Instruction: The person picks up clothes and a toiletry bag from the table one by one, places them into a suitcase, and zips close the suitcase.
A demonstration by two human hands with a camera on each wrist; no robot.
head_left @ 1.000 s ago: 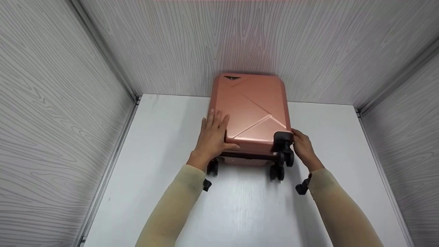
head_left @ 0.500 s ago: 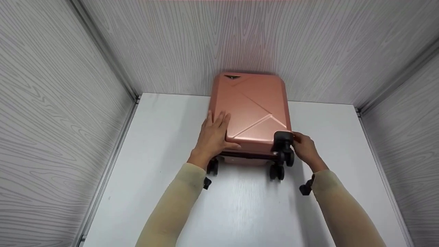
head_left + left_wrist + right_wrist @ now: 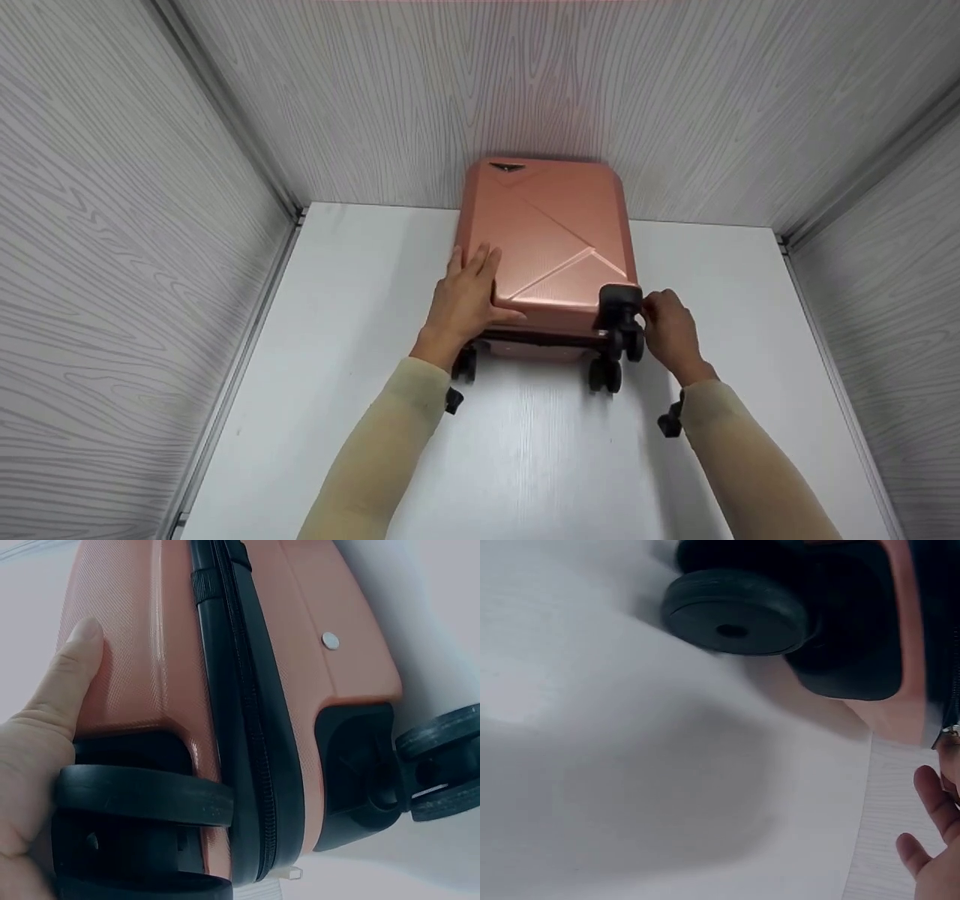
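Observation:
A pink hard-shell suitcase [image 3: 551,225] lies flat, its wheeled end facing me. My left hand [image 3: 461,304] rests on its near left corner, fingers spread over the top shell and thumb [image 3: 71,667] along the wheeled end. Beside the near right corner, my right hand [image 3: 671,334] pinches a small metal zipper pull [image 3: 951,730] on the suitcase's side; part of this hand is out of the right wrist view. The black zipper [image 3: 259,727] runs between the two shell halves across the wheeled end, closed along the stretch in the left wrist view.
Black caster wheels [image 3: 626,341] stick out of the near end, close to both hands. The suitcase lies on a white tabletop [image 3: 525,465], up against a grey wood-grain back panel [image 3: 375,97]. Similar panels stand at left [image 3: 97,262] and right [image 3: 885,247].
My right hand has shifted a little toward me along the suitcase's right side, and its fingers have drawn in. The left hand and the suitcase have stayed almost still.

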